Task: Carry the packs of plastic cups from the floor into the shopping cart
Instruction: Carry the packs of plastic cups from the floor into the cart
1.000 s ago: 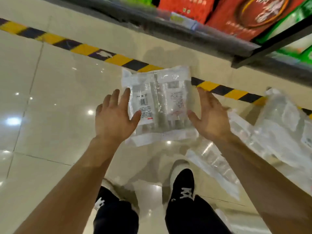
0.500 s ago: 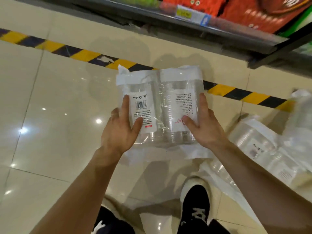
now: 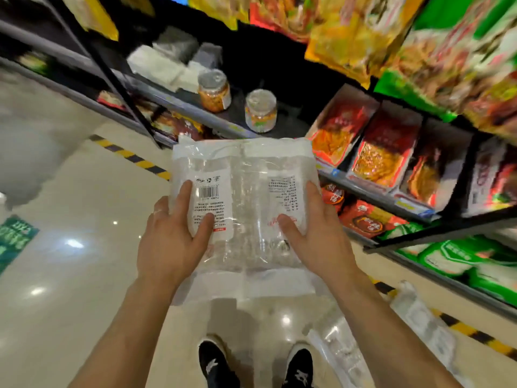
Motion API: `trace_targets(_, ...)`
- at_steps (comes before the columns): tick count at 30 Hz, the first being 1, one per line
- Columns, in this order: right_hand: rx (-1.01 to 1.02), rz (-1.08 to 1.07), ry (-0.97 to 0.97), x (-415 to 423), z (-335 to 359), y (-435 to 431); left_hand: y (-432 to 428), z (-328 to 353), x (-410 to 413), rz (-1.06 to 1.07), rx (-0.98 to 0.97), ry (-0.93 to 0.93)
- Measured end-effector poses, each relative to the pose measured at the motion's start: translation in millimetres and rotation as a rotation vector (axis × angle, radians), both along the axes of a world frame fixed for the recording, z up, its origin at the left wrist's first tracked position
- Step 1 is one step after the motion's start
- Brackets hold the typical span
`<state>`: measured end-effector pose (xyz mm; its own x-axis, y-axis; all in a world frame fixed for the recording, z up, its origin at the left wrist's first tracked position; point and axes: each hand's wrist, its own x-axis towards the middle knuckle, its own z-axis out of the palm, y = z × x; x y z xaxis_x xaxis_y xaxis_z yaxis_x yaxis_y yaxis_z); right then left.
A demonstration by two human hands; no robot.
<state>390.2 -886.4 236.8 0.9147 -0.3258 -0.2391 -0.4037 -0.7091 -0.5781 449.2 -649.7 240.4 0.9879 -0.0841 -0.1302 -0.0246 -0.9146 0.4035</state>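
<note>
I hold a clear twin pack of plastic cups (image 3: pixel 246 197) up in front of me, well above the floor. My left hand (image 3: pixel 173 239) grips its left side, thumb across the white barcode label. My right hand (image 3: pixel 316 236) grips its right side, thumb on the front. More clear packs of plastic cups (image 3: pixel 344 351) lie on the floor by my right foot, and another pack (image 3: pixel 425 326) lies further right near the striped line. No shopping cart is in view.
Store shelves (image 3: pixel 377 197) with bagged food run along the right and far side; two jars (image 3: pixel 214 91) stand on a lower shelf. A yellow-and-black floor stripe (image 3: pixel 134 158) runs along the shelf base. Glossy tile floor (image 3: pixel 84 275) spreads left. My black shoes (image 3: pixel 215 362) are below.
I have stood up with the pack. It has risen from near the floor to chest height, and my view has swung up onto the shelves. Both hands keep the same hold.
</note>
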Motion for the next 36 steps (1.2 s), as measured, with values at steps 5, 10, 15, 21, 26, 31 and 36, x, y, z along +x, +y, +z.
trace_targets(5,-0.015,0.163,-0.176,43.7,192.2,64.4,74.9,183.4,4.5,0.162,-0.071,-0.108)
trace_targets(10,-0.050,0.306,-0.275,66.6,334.8,150.8,156.5,326.1,-9.1,0.311,-0.042,-0.198)
trace_targets(15,-0.084,0.448,-0.290,72.1,428.3,252.5,260.9,422.3,-26.8,0.415,0.000,-0.236)
trace_targets(21,-0.088,0.621,-0.361,66.3,487.8,378.5,386.3,474.5,-69.9,0.525,-0.078,-0.215)
trace_targets(26,-0.109,0.764,-0.409,64.2,500.9,481.9,476.3,489.7,-106.9,0.661,-0.037,-0.240)
trace_targets(31,-0.078,0.905,-0.450,70.7,507.7,590.7,560.9,499.9,-132.6,0.810,0.055,-0.247)
trace_targets(36,-0.090,1.009,-0.442,93.4,496.1,706.5,652.4,498.1,-132.6,0.932,0.132,-0.230)
